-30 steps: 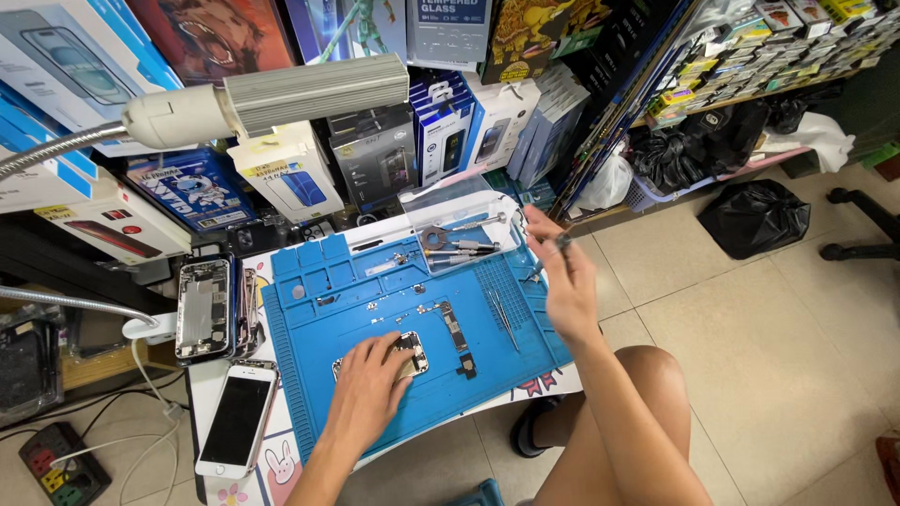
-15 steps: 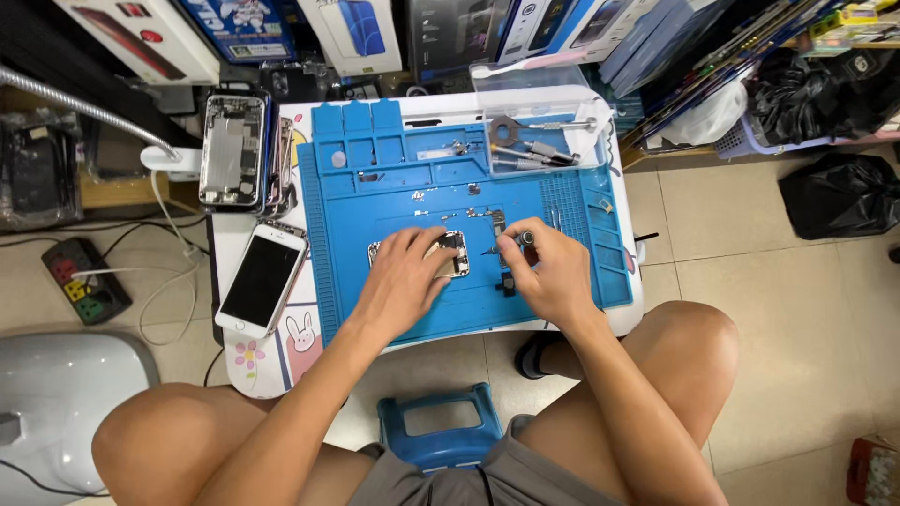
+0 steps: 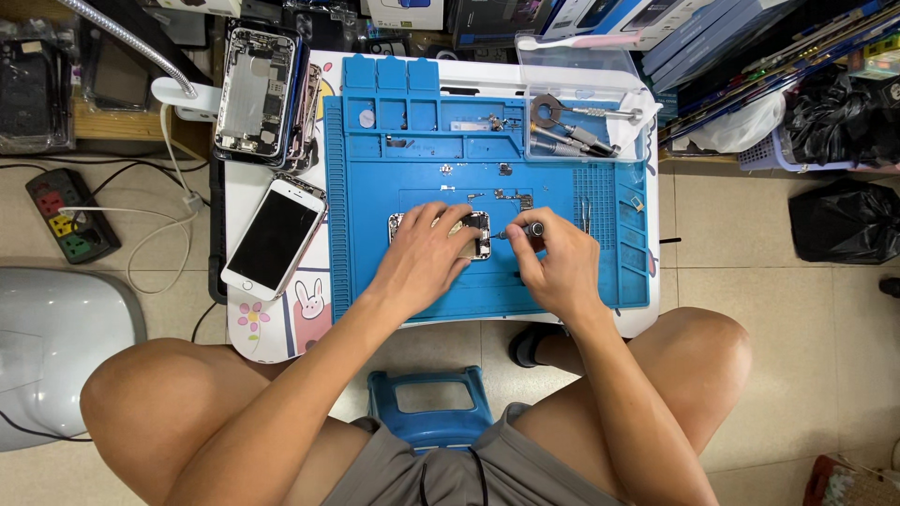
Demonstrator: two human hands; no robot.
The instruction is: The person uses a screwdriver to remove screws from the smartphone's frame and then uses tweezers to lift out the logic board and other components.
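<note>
Nearest, the mat's (image 3: 422, 300) front edge runs just inside the bench (image 3: 272, 328) edge, with bare blue strip below both hands. The left hand (image 3: 422, 258) lies flat over the opened phone (image 3: 473, 234) at mid-mat, fingers spread, pressing it down. The right hand (image 3: 558, 267), just beside, has its grip pinched on a screwdriver (image 3: 523, 230), tip at the phone's right edge. Farther off, mat compartments hold small parts, and a clear tray (image 3: 619, 103) holds tools (image 3: 572, 131).
</note>
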